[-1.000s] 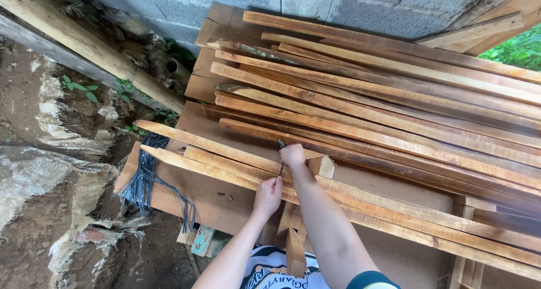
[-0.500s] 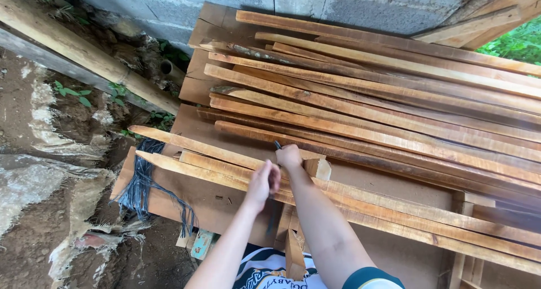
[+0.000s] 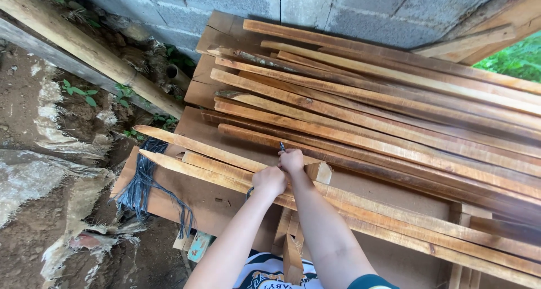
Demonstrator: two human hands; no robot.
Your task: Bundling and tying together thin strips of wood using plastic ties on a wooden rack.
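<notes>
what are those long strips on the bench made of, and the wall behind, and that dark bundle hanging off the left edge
The long strips look like rough-sawn, unfinished wood: orange-brown grain, some bark edges. The wall seems to be bare grey concrete block, with mortar joints showing. The dark bundle looks like thin plastic or fibre strapping, frayed into loose strands; which one is hard to tell.

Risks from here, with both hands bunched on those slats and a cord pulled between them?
1. The left hand and right hand press on rough-sawn slats; a slip may mean splinters.
2. The dark cord runs tight at the right hand; if it snaps or slips, the hands could jerk into the wood.
3. The slat ends overhang the board unsupported, so the bundle might tip.
</notes>
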